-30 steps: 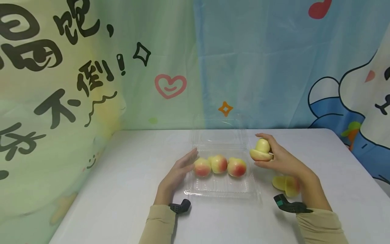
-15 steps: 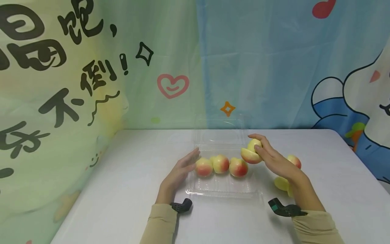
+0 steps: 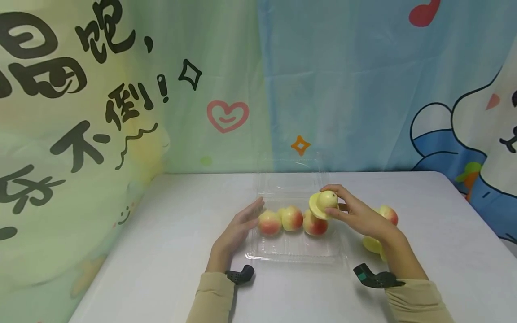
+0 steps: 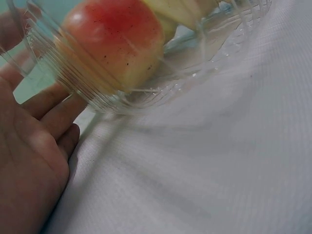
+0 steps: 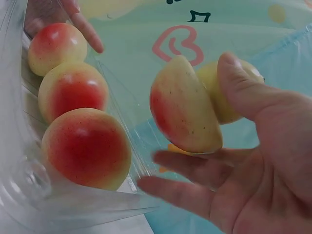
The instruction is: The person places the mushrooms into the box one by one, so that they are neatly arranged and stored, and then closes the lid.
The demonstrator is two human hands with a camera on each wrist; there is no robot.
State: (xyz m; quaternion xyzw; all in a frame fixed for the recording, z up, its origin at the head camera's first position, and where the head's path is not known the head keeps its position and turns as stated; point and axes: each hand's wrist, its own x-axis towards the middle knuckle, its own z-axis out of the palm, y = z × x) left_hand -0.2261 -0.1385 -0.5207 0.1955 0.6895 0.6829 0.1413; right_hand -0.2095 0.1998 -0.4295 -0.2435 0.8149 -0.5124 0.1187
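My right hand (image 3: 357, 214) pinches a yellow-and-red fruit piece (image 5: 183, 109) between thumb and fingers, over the right end of a clear plastic clamshell box (image 3: 292, 257). The piece has a red-blushed half and a round yellow lump (image 3: 328, 199) against its flat side. Inside the box three red-and-yellow rounded fruits (image 3: 291, 218) stand in a row, with pale yellow parts partly hidden behind them. My left hand (image 3: 236, 229) rests along the box's left side; in the left wrist view its fingers (image 4: 61, 114) extend against the clear wall, beside the leftmost fruit (image 4: 112, 44).
The box's lid (image 3: 288, 181) stands raised at the back. To the right on the white table (image 3: 169, 233), partly behind my right forearm, lie a red-and-yellow fruit piece (image 3: 389, 214) and a flat-faced yellow piece (image 3: 372, 245). A printed curtain (image 3: 226, 54) hangs behind the table.
My right hand has carried the fruit piece leftward from beside the box to over its right end, and turned it so the round lump faces forward. My left hand has stayed at the box's side.
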